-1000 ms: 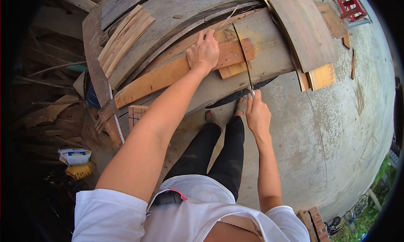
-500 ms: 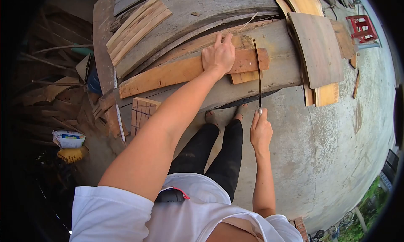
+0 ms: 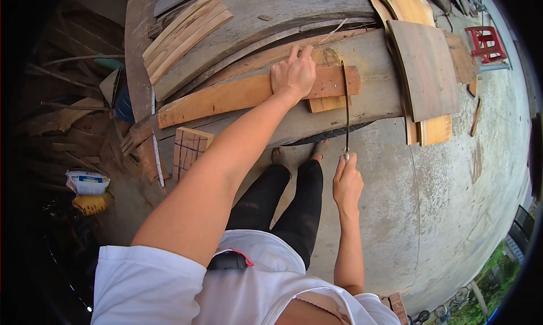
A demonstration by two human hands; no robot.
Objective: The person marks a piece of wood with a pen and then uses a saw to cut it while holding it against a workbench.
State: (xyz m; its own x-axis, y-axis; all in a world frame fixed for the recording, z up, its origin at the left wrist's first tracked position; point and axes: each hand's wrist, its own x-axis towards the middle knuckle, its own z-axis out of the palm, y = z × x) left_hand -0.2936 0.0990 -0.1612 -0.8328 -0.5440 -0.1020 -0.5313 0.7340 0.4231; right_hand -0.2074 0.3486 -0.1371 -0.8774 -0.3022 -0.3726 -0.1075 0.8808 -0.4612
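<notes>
My left hand (image 3: 294, 77) bears down on a long reddish-brown wooden board (image 3: 218, 100), its fingers curled over the far edge. A shorter piece of wood (image 3: 327, 104) sticks out from under the board near its right end. My right hand (image 3: 348, 185), lower down, is wrapped around the handle of a handsaw. The thin saw blade (image 3: 347, 113) points away from me and crosses the board close to its right end. Most of the handle is hidden by my fingers.
Thick grey planks (image 3: 384, 102) support the board. Stacked boards (image 3: 427, 70) lie at the right, light strips (image 3: 184, 37) at the upper left. A block with dark lines (image 3: 190, 151) sits near my left forearm. A red stool (image 3: 487, 44) stands far right; scrap wood fills the left.
My right hand has drawn the saw slightly toward me, so the blade tip sits nearer the board. My left hand stays in place on the board.
</notes>
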